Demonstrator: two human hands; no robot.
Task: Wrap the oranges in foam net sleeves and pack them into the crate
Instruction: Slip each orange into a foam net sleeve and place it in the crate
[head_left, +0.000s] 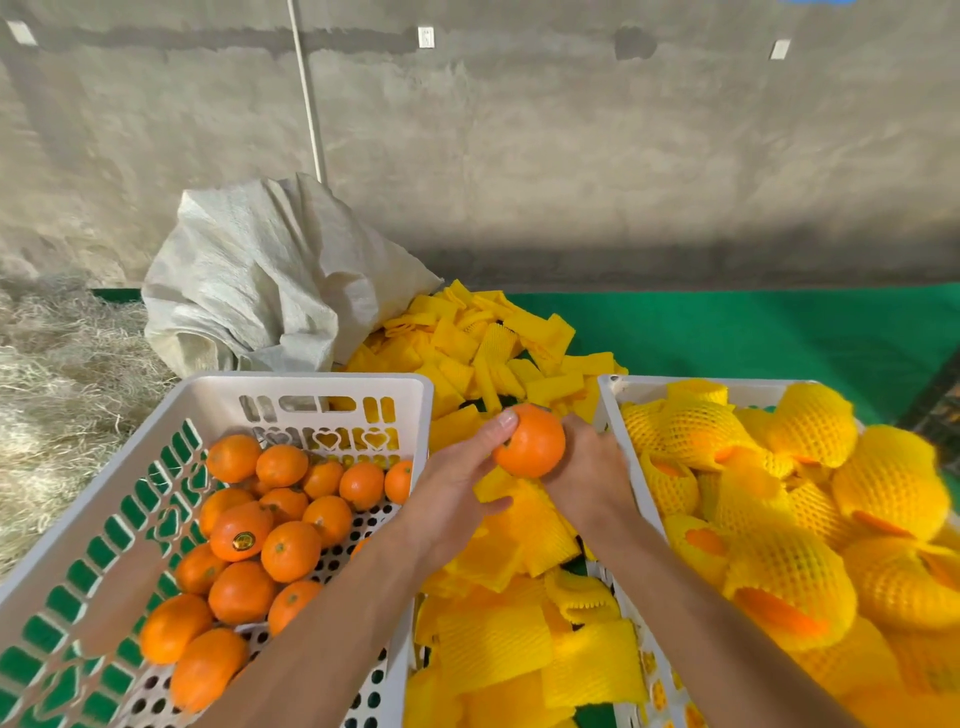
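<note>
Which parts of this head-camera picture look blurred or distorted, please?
Head view: the yellow net-wrapped oranges at the right edge smear with blur; the bare orange held centrally is sharp; the white plastic crate rims bow from wide-angle distortion; lighting is soft, without glare.

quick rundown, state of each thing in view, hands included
held orange: bare, no sleeve yet, gripped by both hands
left hand: curled on the orange
right hand: curled on the orange
left crate: partly filled with unwrapped oranges
right crate: heaped with wrapped oranges
foam sleeves: loose pile between the crates, unused
white sack: open, slumped
</note>
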